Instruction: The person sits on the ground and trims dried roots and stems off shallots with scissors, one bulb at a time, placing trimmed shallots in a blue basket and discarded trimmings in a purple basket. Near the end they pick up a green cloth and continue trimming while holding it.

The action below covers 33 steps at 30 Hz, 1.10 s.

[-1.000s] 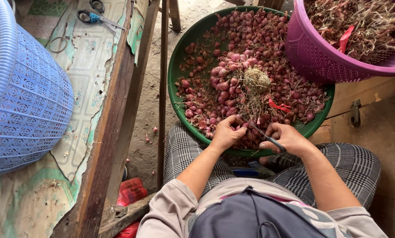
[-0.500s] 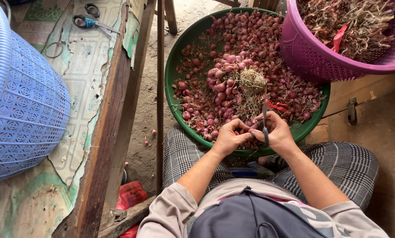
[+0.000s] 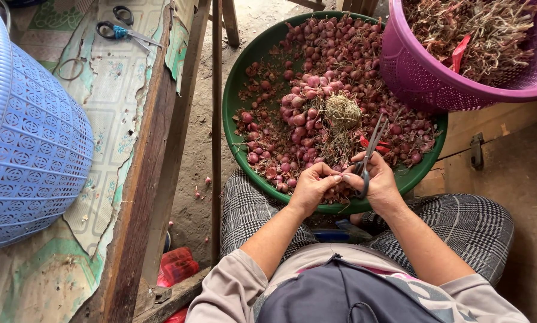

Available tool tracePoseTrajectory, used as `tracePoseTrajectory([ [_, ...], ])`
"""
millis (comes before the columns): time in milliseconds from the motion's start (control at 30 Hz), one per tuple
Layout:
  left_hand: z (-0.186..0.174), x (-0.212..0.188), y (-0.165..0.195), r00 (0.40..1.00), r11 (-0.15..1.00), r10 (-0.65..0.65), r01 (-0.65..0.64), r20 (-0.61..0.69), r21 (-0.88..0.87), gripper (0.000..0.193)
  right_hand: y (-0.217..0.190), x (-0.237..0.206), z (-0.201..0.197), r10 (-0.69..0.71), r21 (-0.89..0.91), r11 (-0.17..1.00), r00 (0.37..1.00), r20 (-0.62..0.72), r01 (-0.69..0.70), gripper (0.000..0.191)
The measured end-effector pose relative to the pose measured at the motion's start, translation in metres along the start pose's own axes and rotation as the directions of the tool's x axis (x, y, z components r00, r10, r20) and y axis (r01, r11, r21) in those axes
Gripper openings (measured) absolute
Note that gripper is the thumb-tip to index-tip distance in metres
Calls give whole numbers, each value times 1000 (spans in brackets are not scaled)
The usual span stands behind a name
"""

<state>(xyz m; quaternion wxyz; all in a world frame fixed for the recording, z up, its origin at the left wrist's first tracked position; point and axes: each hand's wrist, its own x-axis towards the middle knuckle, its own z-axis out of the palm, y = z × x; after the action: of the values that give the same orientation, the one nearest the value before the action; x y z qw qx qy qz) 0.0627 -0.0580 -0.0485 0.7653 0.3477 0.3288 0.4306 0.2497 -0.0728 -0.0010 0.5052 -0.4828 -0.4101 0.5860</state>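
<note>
Down low at the left I see a red plastic package (image 3: 176, 266) lying on the ground beside the wooden table leg; its print is too small for me to make out. On the table's patterned covering (image 3: 110, 149) lie a pair of scissors with black and blue handles (image 3: 125, 31) near the top edge, and a big blue lattice basket (image 3: 29, 149) fills the left side.

My right hand (image 3: 379, 185) is closed around the grip of a second pair of scissors (image 3: 369, 152), whose blades point up and away from me and stand slightly parted over the heap. My left hand (image 3: 310, 186) is curled narrow, fingertips (image 3: 334, 177) pinched together against something small right at the scissor handles; I cannot tell exactly what it pinches, since the fingers hide it. The two hands touch each other above the near rim of the green basin (image 3: 232, 113).

That basin rests against my knees and is full of small red shallots (image 3: 316, 78), with a clump of dry roots (image 3: 342, 110) on top, just beyond the blade tips. A purple basket (image 3: 418, 78) of cut stalks and roots stands at the upper right, its side overlapping the basin's far edge.
</note>
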Motion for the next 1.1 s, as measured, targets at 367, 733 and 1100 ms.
tracePoseTrajectory([
  [367, 17, -5, 21, 982, 984, 143, -155, 122, 91, 20, -5, -3, 0, 153, 309, 941, 988, -34, -135, 35],
  [733, 34, -7, 45, 984, 966, 159, -171, 77, 193, 14, -19, -8, 9, 43, 322, 946, 999, -33, -30, 32],
  [1100, 111, 26, 87, 982, 996, 83, -85, 173, 6, 25, -74, -27, -10, -245, 339, 883, 934, -260, 325, 39],
])
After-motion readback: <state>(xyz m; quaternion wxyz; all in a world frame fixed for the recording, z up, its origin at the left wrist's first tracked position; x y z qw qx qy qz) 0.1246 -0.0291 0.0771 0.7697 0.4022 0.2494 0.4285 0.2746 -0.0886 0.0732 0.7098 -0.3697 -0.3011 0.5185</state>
